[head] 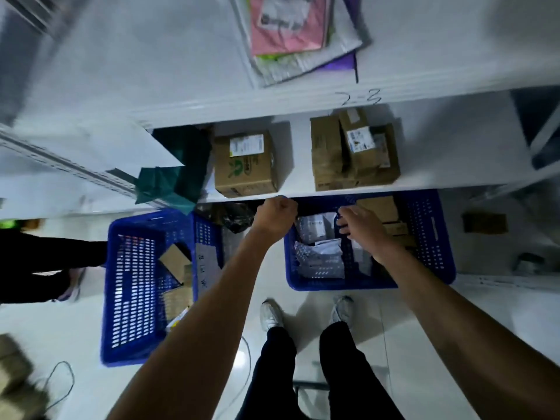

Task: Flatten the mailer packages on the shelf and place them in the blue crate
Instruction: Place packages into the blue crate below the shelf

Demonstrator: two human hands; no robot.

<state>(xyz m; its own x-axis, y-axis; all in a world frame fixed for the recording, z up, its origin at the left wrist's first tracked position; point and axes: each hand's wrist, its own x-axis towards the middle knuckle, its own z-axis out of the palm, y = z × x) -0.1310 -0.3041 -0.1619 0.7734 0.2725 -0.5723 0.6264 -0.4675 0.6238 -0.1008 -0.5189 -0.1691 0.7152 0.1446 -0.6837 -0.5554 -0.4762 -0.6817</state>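
1. White metal shelving (333,189) fills the upper half of the view, seen from above, with a pale tiled floor (424,313) below it.
2. On the upper shelf lies a stack of flat mailers (291,34): a pink one on top, grey and purple ones beneath.
3. The shelf below carries cardboard boxes (245,165) with printed labels, and a crumpled green bag (175,168) at their left.
4. A blue crate (424,237) sits on the floor, partly tucked under the lowest shelf edge. Inside it are grey mailers (318,256) on the left and brown boxes (381,210) on the right.
5. The left hand (274,216) is curled into a fist at the far left corner of the blue crate and seems to grip its rim.
6. The right hand (360,228) reaches into the blue crate over the grey mailers, fingers bent; whether it pinches anything is unclear.
7. A second crate (145,283), also blue, stands on the floor to the left, holding cardboard pieces.
8. The person's white shoes (271,315) and dark trousers show at the bottom.
9. Another person's dark trouser leg (45,262) enters from the left edge.
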